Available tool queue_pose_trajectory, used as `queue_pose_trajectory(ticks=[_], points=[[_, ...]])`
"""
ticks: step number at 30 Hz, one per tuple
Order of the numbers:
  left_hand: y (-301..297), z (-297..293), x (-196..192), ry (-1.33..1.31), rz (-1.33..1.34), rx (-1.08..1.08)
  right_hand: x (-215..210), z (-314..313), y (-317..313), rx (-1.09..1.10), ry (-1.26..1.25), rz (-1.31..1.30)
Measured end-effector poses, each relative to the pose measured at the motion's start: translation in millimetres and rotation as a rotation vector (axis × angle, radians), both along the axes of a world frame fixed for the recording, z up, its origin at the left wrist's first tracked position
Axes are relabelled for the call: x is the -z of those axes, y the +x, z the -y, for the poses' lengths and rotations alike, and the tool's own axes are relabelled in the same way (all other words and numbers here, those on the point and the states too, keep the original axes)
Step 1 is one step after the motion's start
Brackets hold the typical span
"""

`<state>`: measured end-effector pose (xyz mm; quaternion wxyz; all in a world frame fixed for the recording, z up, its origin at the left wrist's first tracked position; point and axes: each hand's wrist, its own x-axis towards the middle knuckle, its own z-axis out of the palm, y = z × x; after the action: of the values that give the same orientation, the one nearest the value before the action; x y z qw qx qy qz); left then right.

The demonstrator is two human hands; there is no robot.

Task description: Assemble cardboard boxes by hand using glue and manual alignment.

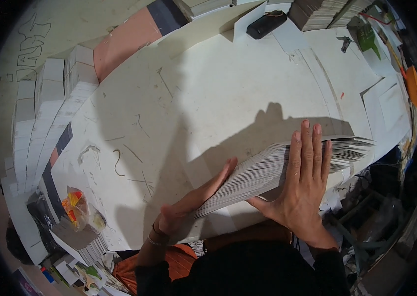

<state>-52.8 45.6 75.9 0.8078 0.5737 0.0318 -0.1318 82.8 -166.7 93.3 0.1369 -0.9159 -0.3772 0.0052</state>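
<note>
From here, the right hand [301, 197] lies open and flat across a fanned paper stack [255, 176] (the left hand [198, 195] touches its left end, grip unclear)

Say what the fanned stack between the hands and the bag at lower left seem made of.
Fanned stack: probably matte paper or thin card, given its many thin, dull grey edges. Bag: likely thin, glossy plastic film, since orange and yellow show through its crinkled wall.

Large hand-drawn capital letters [31, 48], in dark outline, run sideways up the pale surface [77, 24] at the upper left, while the pale marking on the purple item [25, 281] at the lower left cannot be read.
</note>
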Motion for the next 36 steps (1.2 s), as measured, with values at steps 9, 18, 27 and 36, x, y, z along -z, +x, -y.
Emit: queue_pose_trajectory(ticks=[9,18,27,36], points=[[45.0,1.8,-2.5,-0.087,-0.102,0.150,3.2,-1.6,0.0,-0.012,0.068,-0.019],[63.8,-5.1,21.9,-0.131,0.123,0.300,10.2,-0.7,0.7,-0.014,0.090,-0.035],[100.2,-1.8,10.4,-0.047,0.130,0.383,5.5,-1.9,2.7,-0.011,0.120,-0.014],[121.2,29.1,-40.1,0.852,0.254,0.378,15.2,-2.4,4.6,-0.024,0.187,0.034]])
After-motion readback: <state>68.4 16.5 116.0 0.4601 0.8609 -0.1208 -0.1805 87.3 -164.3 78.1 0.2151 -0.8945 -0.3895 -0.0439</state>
